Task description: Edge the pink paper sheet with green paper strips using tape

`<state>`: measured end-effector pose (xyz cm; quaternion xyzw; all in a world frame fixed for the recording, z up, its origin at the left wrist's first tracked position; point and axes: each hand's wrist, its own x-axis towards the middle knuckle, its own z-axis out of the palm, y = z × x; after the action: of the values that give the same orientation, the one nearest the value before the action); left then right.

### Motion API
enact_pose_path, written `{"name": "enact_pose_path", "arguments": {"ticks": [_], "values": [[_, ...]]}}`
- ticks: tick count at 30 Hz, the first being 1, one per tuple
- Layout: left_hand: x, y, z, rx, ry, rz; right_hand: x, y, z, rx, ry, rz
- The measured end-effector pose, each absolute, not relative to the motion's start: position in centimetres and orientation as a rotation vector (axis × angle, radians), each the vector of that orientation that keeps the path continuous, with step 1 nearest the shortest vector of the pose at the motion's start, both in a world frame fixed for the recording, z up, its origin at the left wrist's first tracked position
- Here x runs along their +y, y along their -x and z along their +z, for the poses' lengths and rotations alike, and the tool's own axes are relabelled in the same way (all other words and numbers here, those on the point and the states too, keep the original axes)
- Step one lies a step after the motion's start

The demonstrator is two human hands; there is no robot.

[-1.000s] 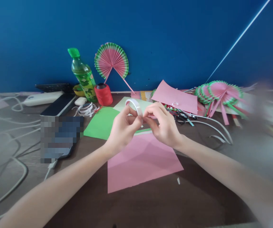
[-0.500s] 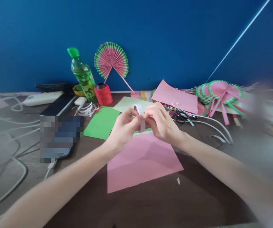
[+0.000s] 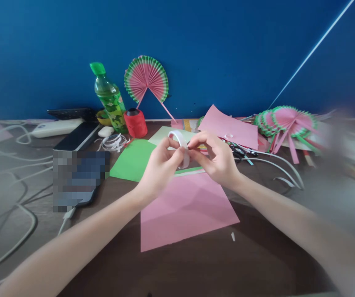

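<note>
Here the left hand (image 3: 160, 169) and the right hand (image 3: 217, 159) meet in the air just above the far edge of the pink sheet (image 3: 186, 214), which lies flat on the brown tabletop (image 3: 196, 272). Between them is a thin white tape roll (image 3: 181, 141), held on edge over that far edge and not touching the paper. The left hand is closed on it, thumb and fingers pinching the near side of the ring. The right hand is closed too, its fingertips pinching the same spot from the other side, so the two thumbs almost touch.

Just beyond the pink sheet, to the left, lies a green sheet (image 3: 132, 161), with a pale sheet (image 3: 165, 134) partly under it. Farther back from the pink sheet stand a red thread spool (image 3: 135, 123) and a green bottle (image 3: 109, 99), tilted in this view, and behind them a pink-and-green paper fan (image 3: 146, 78) leans on the blue wall. Right of the pink sheet and beyond it lie scissors (image 3: 239, 152), a second pink paper (image 3: 229, 128) and a pile of finished fans (image 3: 285, 121). A small white scrap (image 3: 232, 236) lies just off the pink sheet's near right corner. Left of the pink sheet are a blurred-out flat device (image 3: 78, 177) and loose white cables (image 3: 13, 243).
</note>
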<state>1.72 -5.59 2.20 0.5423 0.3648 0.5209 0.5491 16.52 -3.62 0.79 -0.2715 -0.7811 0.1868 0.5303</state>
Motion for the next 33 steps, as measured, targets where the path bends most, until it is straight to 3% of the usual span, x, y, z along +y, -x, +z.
{"name": "enact_pose_path", "arguments": {"ticks": [8, 18, 33], "values": [[-6.13, -1.78, 2.56, 0.942, -1.410, 1.268, -3.91, -16.40, 1.13, -1.851, 0.684, 0.391], [-6.31, -1.81, 2.27, 0.941, -1.446, 1.243, -4.18, -16.45, 1.42, -1.994, 0.631, 0.045], [-6.14, -1.89, 2.28, 0.905, -1.344, 1.196, -3.69, -16.68, 1.15, -2.071, 0.514, 0.027]]}}
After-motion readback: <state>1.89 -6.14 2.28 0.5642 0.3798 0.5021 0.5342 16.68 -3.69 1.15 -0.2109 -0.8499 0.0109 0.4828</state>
